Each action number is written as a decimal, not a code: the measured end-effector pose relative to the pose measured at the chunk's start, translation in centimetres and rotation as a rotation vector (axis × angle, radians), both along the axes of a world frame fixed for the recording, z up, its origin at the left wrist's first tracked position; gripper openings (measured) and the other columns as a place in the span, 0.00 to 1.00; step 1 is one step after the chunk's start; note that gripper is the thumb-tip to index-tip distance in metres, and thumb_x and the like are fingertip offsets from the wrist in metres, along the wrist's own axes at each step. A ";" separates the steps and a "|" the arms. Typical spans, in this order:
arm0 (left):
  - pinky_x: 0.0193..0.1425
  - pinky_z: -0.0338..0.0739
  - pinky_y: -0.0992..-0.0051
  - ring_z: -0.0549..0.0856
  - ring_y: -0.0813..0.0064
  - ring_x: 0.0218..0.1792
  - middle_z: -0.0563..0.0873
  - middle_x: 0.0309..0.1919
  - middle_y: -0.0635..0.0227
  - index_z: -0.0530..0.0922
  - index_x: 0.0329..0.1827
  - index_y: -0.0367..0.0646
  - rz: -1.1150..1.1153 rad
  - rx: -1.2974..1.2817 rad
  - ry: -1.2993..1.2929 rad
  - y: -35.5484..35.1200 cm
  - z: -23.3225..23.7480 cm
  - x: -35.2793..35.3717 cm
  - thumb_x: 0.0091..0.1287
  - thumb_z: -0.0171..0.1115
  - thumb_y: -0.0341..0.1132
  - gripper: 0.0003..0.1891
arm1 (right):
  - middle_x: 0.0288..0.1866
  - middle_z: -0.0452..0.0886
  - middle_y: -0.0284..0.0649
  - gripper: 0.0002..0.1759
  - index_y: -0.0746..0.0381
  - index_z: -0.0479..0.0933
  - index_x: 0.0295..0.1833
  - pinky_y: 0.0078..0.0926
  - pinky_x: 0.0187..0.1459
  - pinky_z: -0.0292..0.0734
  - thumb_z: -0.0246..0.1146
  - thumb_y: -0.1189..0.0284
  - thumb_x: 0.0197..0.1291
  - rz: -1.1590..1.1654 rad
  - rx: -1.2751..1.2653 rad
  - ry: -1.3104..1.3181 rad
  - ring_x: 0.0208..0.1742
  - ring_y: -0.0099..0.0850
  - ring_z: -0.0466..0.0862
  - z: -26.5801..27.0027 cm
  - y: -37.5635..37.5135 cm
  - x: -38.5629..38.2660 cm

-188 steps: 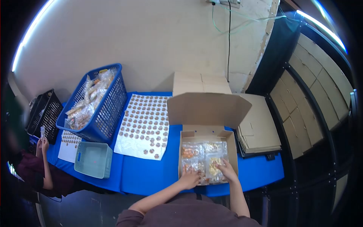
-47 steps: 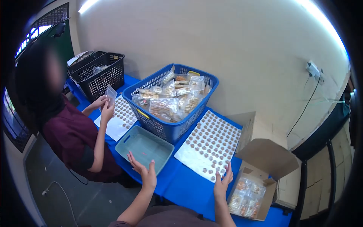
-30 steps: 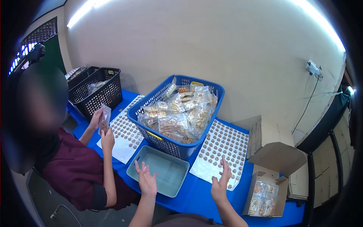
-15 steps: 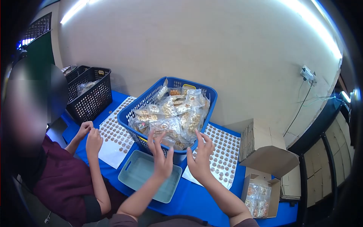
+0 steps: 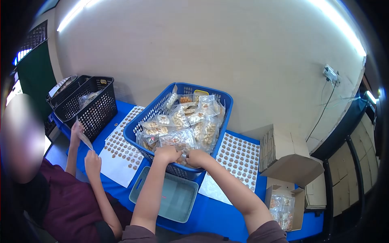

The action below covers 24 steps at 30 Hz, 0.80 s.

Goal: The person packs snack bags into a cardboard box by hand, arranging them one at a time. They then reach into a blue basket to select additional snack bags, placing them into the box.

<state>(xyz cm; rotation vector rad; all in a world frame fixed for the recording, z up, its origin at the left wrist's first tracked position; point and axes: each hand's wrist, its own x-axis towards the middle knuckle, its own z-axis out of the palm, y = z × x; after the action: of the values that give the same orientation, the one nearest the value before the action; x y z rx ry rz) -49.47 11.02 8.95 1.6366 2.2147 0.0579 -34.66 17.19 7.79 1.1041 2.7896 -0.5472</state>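
A blue perforated basket [image 5: 133, 139] is heaped with clear plastic packets of pale and orange snacks. My left hand [image 5: 167, 154] reaches over its near rim, fingers bent down among the packets. Beside it, my right hand [image 5: 196, 158] dips in at the same near end. The fingertips of both hands are hidden, so any grip is not visible. Just in front of them lies a packet [image 5: 178, 138] with a round label. Below the basket, a grey-green tray [image 5: 176, 202] sits under my left forearm.
Sheets of round stickers [image 5: 237, 158] flank the basket on the blue table [image 5: 202, 218]. At right are cardboard boxes [image 5: 289, 156] and an open carton [image 5: 299, 206] holding packets. Black baskets [image 5: 101, 105] stand at left, where a co-worker holds a packet [image 5: 84, 137].
Both my hands, raised with fingers spread over the basket's near edge, have lowered into it. The co-worker's hands have moved apart and a packet now shows between them.
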 end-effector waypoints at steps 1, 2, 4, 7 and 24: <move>0.66 0.64 0.49 0.80 0.52 0.57 0.83 0.53 0.55 0.83 0.51 0.44 -0.005 -0.012 0.011 0.6 -0.4 0.0 0.66 0.47 0.58 0.28 | 0.43 0.83 0.56 0.21 0.65 0.84 0.41 0.41 0.50 0.77 0.57 0.58 0.57 -0.036 -0.023 -0.082 0.46 0.48 0.84 0.0 -0.1 -0.4; 0.66 0.65 0.50 0.79 0.53 0.58 0.82 0.54 0.55 0.83 0.51 0.44 -0.025 -0.015 0.005 0.9 -1.4 -0.4 0.66 0.46 0.58 0.28 | 0.43 0.83 0.56 0.22 0.65 0.84 0.41 0.41 0.49 0.77 0.57 0.57 0.57 0.001 -0.048 -0.131 0.46 0.48 0.84 0.0 -0.1 -0.5; 0.65 0.67 0.53 0.79 0.56 0.59 0.81 0.56 0.55 0.82 0.52 0.45 0.003 -0.066 -0.015 0.3 -0.6 -0.4 0.66 0.46 0.60 0.29 | 0.44 0.83 0.56 0.23 0.66 0.84 0.42 0.42 0.49 0.77 0.56 0.56 0.57 0.094 -0.131 -0.202 0.46 0.48 0.84 1.2 -0.1 -0.5; 0.65 0.67 0.54 0.79 0.56 0.59 0.81 0.57 0.56 0.82 0.53 0.46 0.000 0.050 -0.011 0.6 -2.0 -0.6 0.66 0.46 0.61 0.30 | 0.44 0.83 0.56 0.24 0.65 0.84 0.43 0.42 0.50 0.76 0.56 0.56 0.56 0.111 -0.142 -0.129 0.47 0.48 0.84 1.8 -1.0 -0.1; 0.70 0.41 0.33 0.75 0.57 0.64 0.78 0.61 0.63 0.76 0.62 0.62 0.034 0.099 0.036 0.0 -0.1 0.1 0.67 0.43 0.62 0.27 | 0.53 0.82 0.45 0.26 0.54 0.83 0.48 0.39 0.52 0.76 0.61 0.46 0.54 -0.155 -0.013 -0.309 0.53 0.42 0.83 -2.3 2.1 -0.7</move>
<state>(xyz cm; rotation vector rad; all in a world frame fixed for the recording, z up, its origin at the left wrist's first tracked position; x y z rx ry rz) -49.42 11.04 8.80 1.6633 2.3005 0.1511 -35.38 19.27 5.46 1.2864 2.4498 -0.3699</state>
